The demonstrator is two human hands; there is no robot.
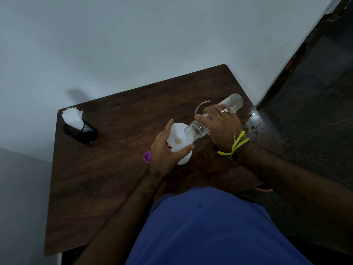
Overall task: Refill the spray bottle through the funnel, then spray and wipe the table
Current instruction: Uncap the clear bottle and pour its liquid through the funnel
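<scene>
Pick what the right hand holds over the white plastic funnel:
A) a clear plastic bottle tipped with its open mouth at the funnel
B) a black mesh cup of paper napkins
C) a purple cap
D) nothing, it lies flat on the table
A: the right hand grips a clear plastic bottle tilted mouth-down at the white plastic funnel, which the left hand steadies.

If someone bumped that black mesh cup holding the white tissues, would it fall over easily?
Probably. The black mesh cup looks light, holding only white tissues, so a bump may slide or tip it. It stands near the table edge and might drop off. Once down, its round shape would likely roll.
</scene>
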